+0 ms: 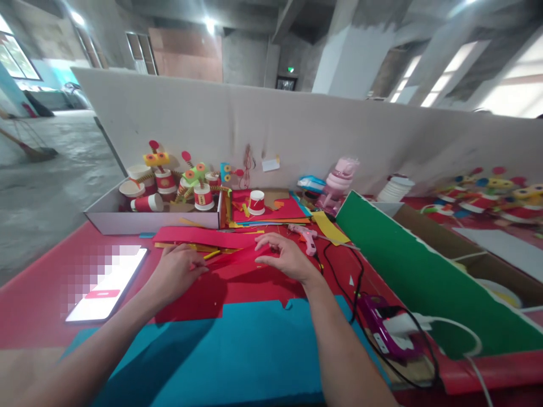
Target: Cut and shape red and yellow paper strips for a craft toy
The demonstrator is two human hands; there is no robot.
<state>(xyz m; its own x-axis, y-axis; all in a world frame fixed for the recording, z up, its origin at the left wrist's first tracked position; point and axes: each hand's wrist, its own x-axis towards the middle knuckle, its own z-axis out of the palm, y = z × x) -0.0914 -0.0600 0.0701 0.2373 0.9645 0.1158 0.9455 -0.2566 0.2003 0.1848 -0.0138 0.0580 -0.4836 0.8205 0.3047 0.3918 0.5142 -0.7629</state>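
Note:
A strip of red paper [237, 258] is stretched between my two hands above the table. My left hand [180, 272] pinches its left end, with the fingertips pointing right. Curled around the right end is my right hand [285, 257], its thumb below and fingers above the paper. Behind them lies a wider red paper strip [199, 237], with yellow strips partly under it. A short yellow piece [212, 254] sits between the hands. Blue paper [263, 350] covers the near part of the table under my forearms.
At left lies a lit phone [108, 285]. A white box [153, 222] holds paper-cup figures [203, 198]. A white-and-red paper cup [256, 202] stands mid-back. To the right are a pink glue gun [306, 237], a purple power strip [388, 328] with cords, and a green box wall [419, 271].

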